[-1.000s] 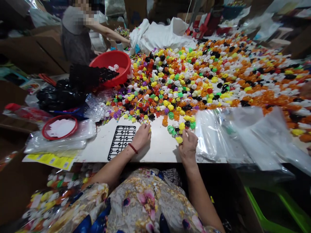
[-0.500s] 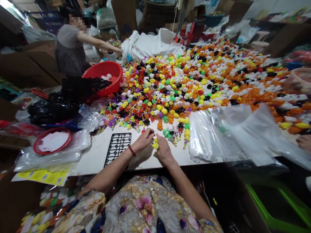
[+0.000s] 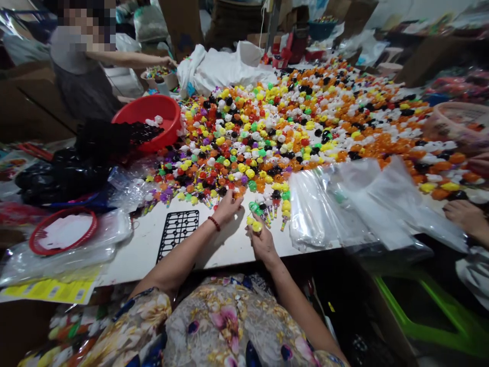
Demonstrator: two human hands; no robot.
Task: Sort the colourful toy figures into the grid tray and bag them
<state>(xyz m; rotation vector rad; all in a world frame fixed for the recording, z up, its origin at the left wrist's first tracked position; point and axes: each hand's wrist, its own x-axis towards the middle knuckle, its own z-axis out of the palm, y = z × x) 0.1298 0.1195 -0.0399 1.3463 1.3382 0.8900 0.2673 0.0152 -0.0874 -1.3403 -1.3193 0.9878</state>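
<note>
Just right of the black plastic grid frame [image 3: 178,229], I've got the left hand [image 3: 228,207], beaded bracelet [image 3: 214,223] at the wrist, fingers curled at the near edge of the toy pile [image 3: 263,137]. Can't tell from my feed whether it grips anything. Further right of the frame, the right hand [image 3: 264,245] is closed on a yellow figure toy [image 3: 257,226], held over the white table [image 3: 143,232]. Pile of mixed-color figure heads spreads beyond the frame and off to its right. Past the right hand from the frame: a small cluster of striped-stick toys [image 3: 273,201], then clear plastic bags [image 3: 315,209]. Left of the frame: red mesh basket [image 3: 63,230] with white paper. Behind it, leftward: red basin [image 3: 170,118]. Far right of the frame: a co-worker's hand [image 3: 463,219] beside the bags.
</note>
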